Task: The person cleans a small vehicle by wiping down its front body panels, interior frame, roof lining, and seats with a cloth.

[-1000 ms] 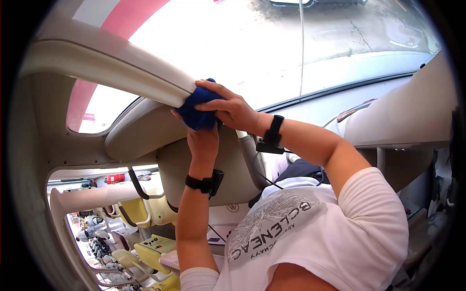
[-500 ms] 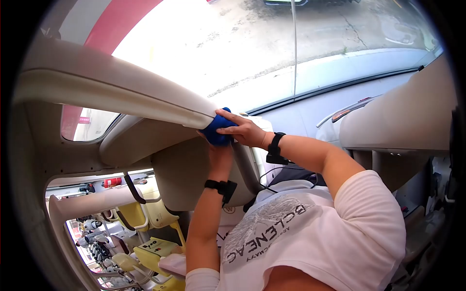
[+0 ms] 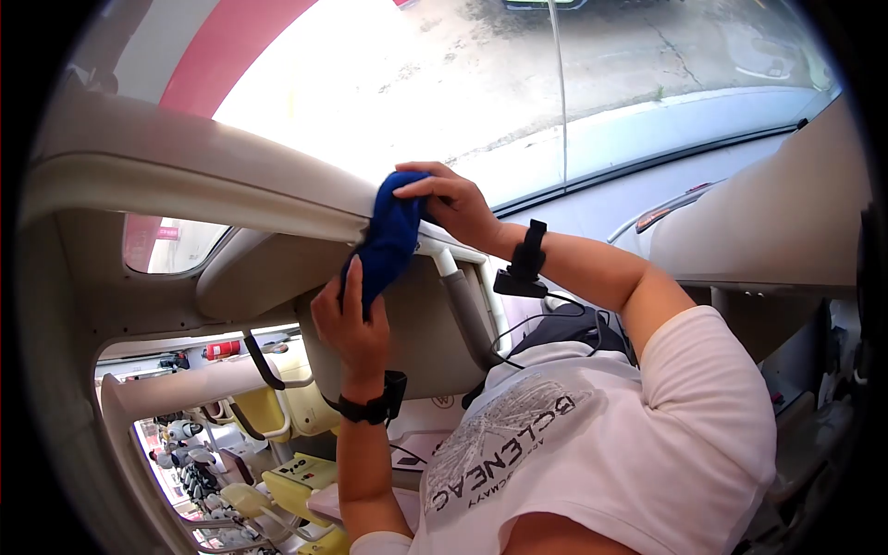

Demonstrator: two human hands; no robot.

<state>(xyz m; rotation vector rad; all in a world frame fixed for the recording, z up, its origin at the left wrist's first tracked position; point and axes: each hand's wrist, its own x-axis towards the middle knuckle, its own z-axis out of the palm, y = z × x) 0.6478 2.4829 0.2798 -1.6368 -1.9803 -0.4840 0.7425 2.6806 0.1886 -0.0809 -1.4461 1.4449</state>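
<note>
A blue cloth (image 3: 390, 242) lies bunched against the end of a long cream-coloured beam (image 3: 250, 190), beside the large glass pane. My right hand (image 3: 458, 211) grips the cloth's upper end, with its fingers bent over the fabric. At the lower end, my left hand (image 3: 353, 326) holds the cloth from below, its fingertips pressed on the fabric. Between the two hands the cloth runs slantwise along the beam's edge. Each wrist has a black strap with a small box on it.
Beyond the beam is a large window (image 3: 592, 83) with paving outside. A white rail with a grey grip (image 3: 467, 310) stands below the cloth. Yellow seats (image 3: 301, 486) and a red extinguisher (image 3: 222, 350) appear at lower left. A rounded beige panel (image 3: 768, 222) is on the right.
The hands have moved apart: my left hand went left and down, my right hand slightly up. The cloth, bunched before, is now drawn out longer and sits further left on the beam.
</note>
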